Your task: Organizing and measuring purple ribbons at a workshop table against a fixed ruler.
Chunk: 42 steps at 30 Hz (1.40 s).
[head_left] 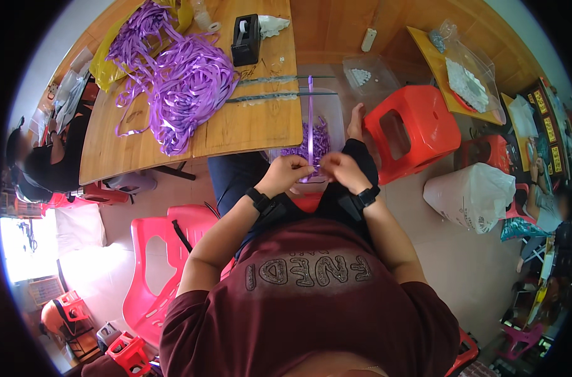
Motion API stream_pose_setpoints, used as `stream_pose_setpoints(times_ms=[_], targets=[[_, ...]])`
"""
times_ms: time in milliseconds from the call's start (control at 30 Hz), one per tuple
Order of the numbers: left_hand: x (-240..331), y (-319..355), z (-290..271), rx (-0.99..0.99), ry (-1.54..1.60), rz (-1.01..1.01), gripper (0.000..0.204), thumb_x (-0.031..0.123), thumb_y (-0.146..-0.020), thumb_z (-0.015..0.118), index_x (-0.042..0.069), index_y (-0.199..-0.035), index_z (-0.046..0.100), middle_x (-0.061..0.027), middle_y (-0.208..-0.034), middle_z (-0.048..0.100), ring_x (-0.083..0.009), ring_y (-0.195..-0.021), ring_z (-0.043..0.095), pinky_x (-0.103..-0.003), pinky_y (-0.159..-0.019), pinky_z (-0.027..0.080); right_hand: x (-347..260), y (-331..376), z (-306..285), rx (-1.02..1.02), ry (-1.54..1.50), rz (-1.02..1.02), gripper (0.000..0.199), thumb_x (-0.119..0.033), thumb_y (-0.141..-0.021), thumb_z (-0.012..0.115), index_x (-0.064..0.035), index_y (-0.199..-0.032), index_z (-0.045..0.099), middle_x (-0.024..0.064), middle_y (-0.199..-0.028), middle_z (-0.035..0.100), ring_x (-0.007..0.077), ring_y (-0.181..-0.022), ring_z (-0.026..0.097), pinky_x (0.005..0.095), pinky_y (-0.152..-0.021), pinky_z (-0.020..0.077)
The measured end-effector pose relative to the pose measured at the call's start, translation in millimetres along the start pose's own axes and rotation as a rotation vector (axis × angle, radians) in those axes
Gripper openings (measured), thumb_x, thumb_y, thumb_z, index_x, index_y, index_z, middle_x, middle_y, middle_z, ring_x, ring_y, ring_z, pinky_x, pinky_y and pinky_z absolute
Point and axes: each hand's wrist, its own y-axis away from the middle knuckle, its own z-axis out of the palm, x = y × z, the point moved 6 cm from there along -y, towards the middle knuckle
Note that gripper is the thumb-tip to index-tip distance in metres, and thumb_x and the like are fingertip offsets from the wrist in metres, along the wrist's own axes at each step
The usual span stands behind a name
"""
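A purple ribbon strip (310,119) runs from the thin dark rods (270,97) at the table's right edge down toward my lap. My left hand (284,174) pinches its near end between thumb and fingertips. Just right of the ribbon, my right hand (343,171) has its fingers curled together, slightly blurred; what they hold, if anything, cannot be made out. Beneath the ribbon, a clear plastic bin (335,116) holds many short purple ribbon pieces (319,135). On the table lies a big tangled heap of purple ribbon (188,85).
The wooden table (261,132) carries a black tape dispenser (245,41) and a yellow bag (103,66). A red stool (418,125) and a large white sack (471,195) stand at right. A pink chair (151,270) is at left. Other people sit at both sides.
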Motion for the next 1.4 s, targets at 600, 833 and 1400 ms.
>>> stream_pose_setpoints(times_ms=[600, 833, 1400], targets=[[14, 11, 2, -0.023, -0.001, 0.063, 0.023, 0.024, -0.088, 0.076, 0.001, -0.089, 0.074, -0.0043, -0.067, 0.068, -0.0095, -0.053, 0.061, -0.025, -0.047, 0.047, -115, -86, 10, 0.198, -0.473, -0.361, 0.022, -0.013, -0.096, 0.066, -0.0014, -0.114, 0.069, 0.0023, -0.090, 0.071, 0.0055, -0.074, 0.060, 0.0198, -0.067, 0.0446], [36, 22, -2, -0.007, -0.041, 0.166, 0.022, 0.022, -0.087, 0.077, 0.000, -0.087, 0.074, -0.0045, -0.067, 0.067, -0.0088, -0.059, 0.060, -0.027, -0.055, 0.048, -123, -85, 12, 0.077, -0.494, -0.295, 0.016, -0.012, -0.098, 0.063, -0.0016, -0.109, 0.066, 0.0056, -0.090, 0.070, 0.0120, -0.079, 0.065, 0.0238, -0.071, 0.0494], [188, 98, -25, -0.278, -0.051, 0.713, 0.010, 0.003, -0.080, 0.080, 0.000, -0.083, 0.070, -0.0082, -0.079, 0.068, -0.0174, -0.066, 0.062, -0.029, -0.059, 0.048, -187, 11, 10, 0.135, 0.392, -0.619, 0.030, -0.012, -0.090, 0.070, -0.0072, -0.119, 0.066, -0.0010, -0.075, 0.066, 0.0057, -0.070, 0.062, 0.0224, -0.067, 0.0488]])
